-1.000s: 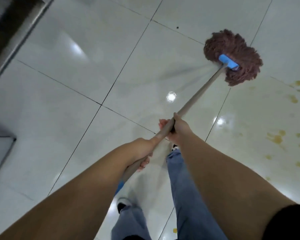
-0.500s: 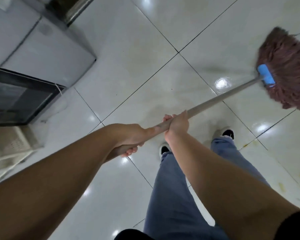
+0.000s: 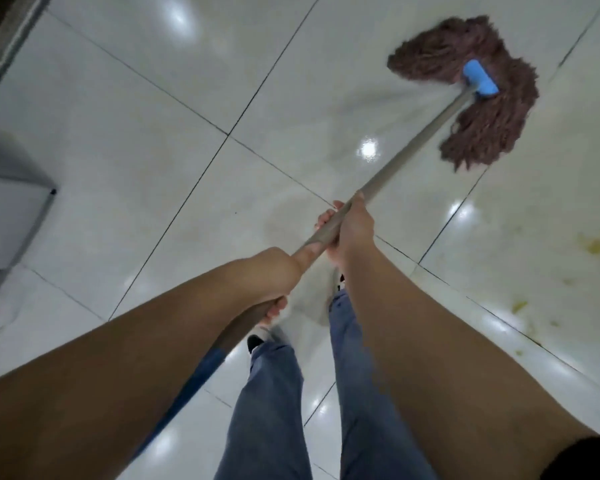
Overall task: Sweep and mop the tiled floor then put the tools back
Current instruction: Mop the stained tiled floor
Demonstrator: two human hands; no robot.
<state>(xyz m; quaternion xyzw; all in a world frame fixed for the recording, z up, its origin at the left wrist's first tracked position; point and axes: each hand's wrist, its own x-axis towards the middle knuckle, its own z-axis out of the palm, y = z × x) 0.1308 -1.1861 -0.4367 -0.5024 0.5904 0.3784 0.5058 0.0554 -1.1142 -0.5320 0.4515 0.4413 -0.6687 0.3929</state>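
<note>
A mop with a reddish-brown string head (image 3: 478, 98) and a blue clamp (image 3: 480, 79) lies flat on the glossy white tiled floor (image 3: 153, 140) at the upper right. Its grey handle (image 3: 413, 143) runs down-left to my hands. My right hand (image 3: 352, 233) grips the handle further up. My left hand (image 3: 274, 275) grips it lower, near the blue end grip (image 3: 201, 372). Wet streaks show on the tile beside the mop head.
Yellowish stains (image 3: 596, 242) dot the tile at the right, with more spots lower (image 3: 518, 306). A grey cabinet corner (image 3: 14, 209) juts in at the left. A dark threshold strip (image 3: 11, 36) runs along the upper left. My jeans legs (image 3: 274, 410) and shoe (image 3: 257, 341) are below.
The view swung back right, away from the cabinet and glass unit at the left. The mop head swept across the tile and now lies at the upper right, near the yellow stains.
</note>
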